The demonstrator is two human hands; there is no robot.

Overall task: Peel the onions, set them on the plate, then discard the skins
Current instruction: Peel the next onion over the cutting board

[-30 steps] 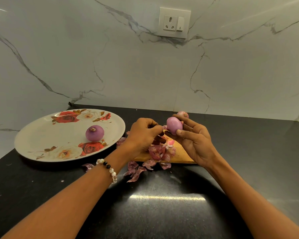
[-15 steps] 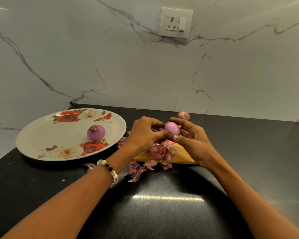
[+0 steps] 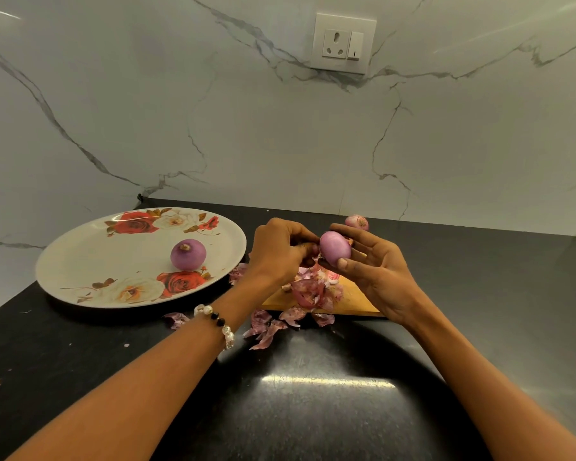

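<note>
Here the right hand (image 3: 379, 271) is cradling the red onion (image 3: 335, 248) between thumb and fingers, steadying it while the left hand (image 3: 280, 251) is pinching its skin loose above the cutting board (image 3: 353, 299).

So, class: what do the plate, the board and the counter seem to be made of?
Plate: likely melamine or glazed ceramic; glossy white with printed roses.
Board: wood, going by its matte tan face; grain too faint to confirm.
Counter: polished black stone, probably granite; fine speckle and a mirror-like light streak.
</note>
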